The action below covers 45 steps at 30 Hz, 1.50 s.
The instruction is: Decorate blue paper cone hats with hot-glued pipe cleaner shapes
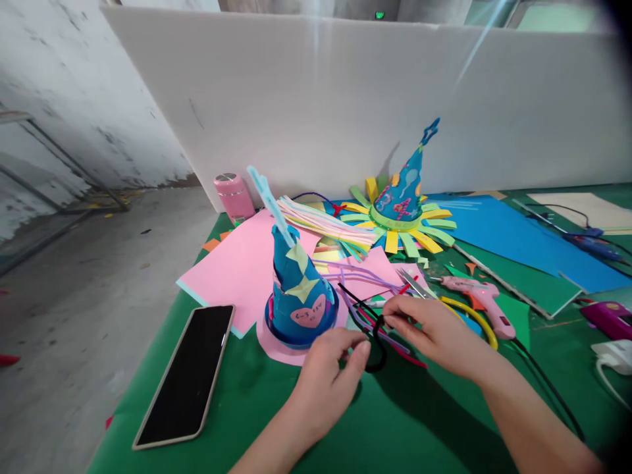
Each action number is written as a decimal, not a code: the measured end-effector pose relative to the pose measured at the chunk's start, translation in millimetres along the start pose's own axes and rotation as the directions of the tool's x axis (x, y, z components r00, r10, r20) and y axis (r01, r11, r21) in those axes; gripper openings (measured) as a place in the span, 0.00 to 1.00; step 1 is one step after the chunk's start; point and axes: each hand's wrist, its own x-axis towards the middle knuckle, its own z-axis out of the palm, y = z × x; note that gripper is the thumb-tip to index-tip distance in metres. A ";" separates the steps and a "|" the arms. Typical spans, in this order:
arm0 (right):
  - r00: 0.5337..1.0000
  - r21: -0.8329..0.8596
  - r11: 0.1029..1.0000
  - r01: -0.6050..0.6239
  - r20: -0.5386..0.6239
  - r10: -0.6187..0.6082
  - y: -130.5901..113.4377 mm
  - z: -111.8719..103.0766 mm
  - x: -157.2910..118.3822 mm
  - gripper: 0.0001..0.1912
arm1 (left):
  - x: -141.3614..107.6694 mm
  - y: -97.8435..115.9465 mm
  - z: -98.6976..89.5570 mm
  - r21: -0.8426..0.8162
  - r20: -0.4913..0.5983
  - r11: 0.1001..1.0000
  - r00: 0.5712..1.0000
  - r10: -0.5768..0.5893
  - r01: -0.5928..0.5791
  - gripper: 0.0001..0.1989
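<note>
A black pipe cleaner [379, 361], bent into a curve, is pinched between the fingers of my left hand [332, 376] and my right hand [428, 329]. Just left of my hands stands a blue paper cone hat [296, 309] on a pink paper base [276, 350]. It carries pale green stars, a pink heart with writing, and light blue pipe cleaners [269, 201] rising from its top. Purple, red and black pipe cleaners [353, 306] lie loose behind my hands.
A phone [187, 375] lies at left. Farther back are a pink bottle [234, 197], pastel paper strips [328, 224] and a second decorated cone hat [402, 187]. Scissors [417, 284], a pink glue gun [486, 299] with its cable, and blue sheets [523, 240] are to the right.
</note>
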 end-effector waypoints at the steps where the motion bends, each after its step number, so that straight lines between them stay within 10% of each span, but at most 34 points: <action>1: 1.000 -0.002 1.000 0.014 0.000 -0.014 -1.8 0.1 2.3 0.06 | -0.7 -0.8 1.6 -0.094 0.068 0.993 0.995 -0.072 0.078 0.13; 4: 0.998 -0.042 0.997 0.070 -0.006 -0.070 -5.9 0.0 8.6 0.06 | -2.6 -3.9 5.5 -0.384 0.230 0.870 0.945 -0.234 0.309 0.16; 9: 0.991 -0.126 0.983 0.135 0.001 -0.136 -10.9 -0.1 14.5 0.07 | 0.1 -5.0 5.3 -0.671 0.158 0.634 0.910 -0.384 0.384 0.18; 17: 0.989 -0.028 0.991 0.129 -0.066 -0.131 -9.1 4.3 11.1 0.07 | 0.9 -1.7 13.4 -0.524 0.133 0.786 0.943 -0.305 0.328 0.12; 22: 0.955 0.247 0.969 -0.001 -0.289 0.074 -4.8 10.5 2.2 0.11 | -1.3 -5.1 17.6 0.133 -0.210 0.991 0.977 0.031 -0.003 0.13; 25: 0.978 0.376 0.927 -0.009 -0.189 0.086 -10.3 25.9 -2.5 0.13 | -2.4 -8.9 21.6 0.661 -0.199 0.723 0.881 0.428 -0.202 0.11; 29: 0.963 0.444 0.896 -0.022 -0.232 0.139 -16.3 45.3 -2.8 0.10 | -4.8 -10.1 26.4 0.858 -0.130 0.481 0.831 0.542 -0.180 0.10; 36: 0.965 0.610 0.792 -0.027 -0.192 0.180 0.0 38.8 0.1 0.12 | -15.0 -3.9 16.9 0.434 -0.249 0.893 0.936 0.250 -0.124 0.13; 45: 0.925 0.531 0.848 0.008 -0.327 0.195 -20.1 49.5 -2.3 0.09 | -6.4 -2.8 27.7 0.452 -0.325 0.870 0.871 0.367 -0.198 0.08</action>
